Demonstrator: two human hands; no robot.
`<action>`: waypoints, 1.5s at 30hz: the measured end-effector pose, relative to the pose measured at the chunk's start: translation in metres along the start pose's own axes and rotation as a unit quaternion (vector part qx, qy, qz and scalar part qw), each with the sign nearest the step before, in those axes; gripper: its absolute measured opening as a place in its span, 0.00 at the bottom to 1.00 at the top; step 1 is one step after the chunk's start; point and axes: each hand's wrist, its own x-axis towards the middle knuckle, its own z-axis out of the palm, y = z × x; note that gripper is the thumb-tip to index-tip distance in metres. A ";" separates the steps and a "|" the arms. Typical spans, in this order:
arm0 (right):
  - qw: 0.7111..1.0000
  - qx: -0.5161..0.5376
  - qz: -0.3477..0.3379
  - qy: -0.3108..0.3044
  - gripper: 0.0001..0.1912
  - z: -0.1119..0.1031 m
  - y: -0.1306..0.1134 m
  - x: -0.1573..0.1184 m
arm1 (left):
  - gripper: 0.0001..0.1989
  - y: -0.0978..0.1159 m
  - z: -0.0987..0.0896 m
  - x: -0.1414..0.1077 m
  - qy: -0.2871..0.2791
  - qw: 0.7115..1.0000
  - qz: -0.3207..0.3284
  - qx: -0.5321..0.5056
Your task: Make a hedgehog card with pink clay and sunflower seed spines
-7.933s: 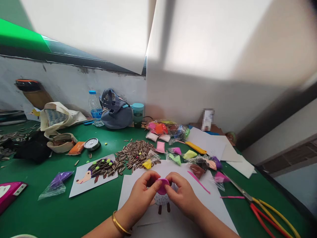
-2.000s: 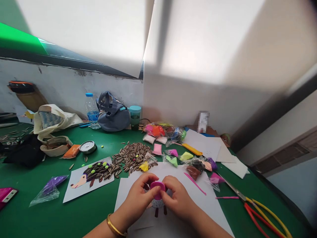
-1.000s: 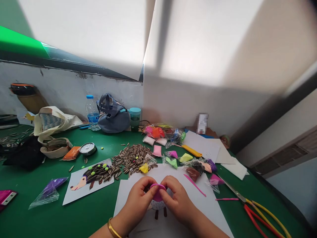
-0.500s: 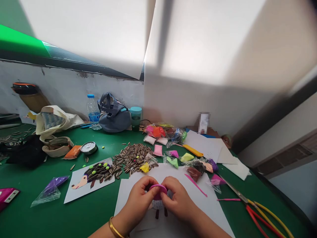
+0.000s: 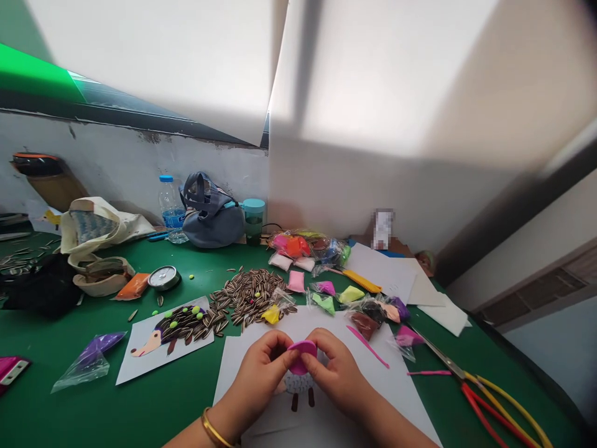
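No legible text, brand, number or sign appears in this view. Three items carry markings that cannot be read. The blue band on the plastic water bottle [image 5: 173,218], upper left of the surface, is too small to resolve. The white panel on the magenta package [image 5: 9,370], at the left edge of the frame, shows no readable characters. The small white item [image 5: 384,228], at centre right against the wall, is pixelated, and any content on it is obscured.
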 end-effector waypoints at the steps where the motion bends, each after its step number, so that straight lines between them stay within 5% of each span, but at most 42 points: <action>1: 1.000 0.000 0.002 -0.002 0.09 0.000 0.000 0.000 | 0.19 0.000 0.000 0.000 0.001 1.000 0.001 -0.003; 11: 0.999 -0.030 0.000 -0.015 0.05 0.004 -0.002 -0.001 | 0.14 0.004 0.002 -0.003 -0.001 0.997 0.054 0.052; 45: 0.999 -0.035 -0.006 0.001 0.06 0.002 0.000 0.000 | 0.15 0.004 -0.002 -0.002 0.035 0.997 0.056 0.051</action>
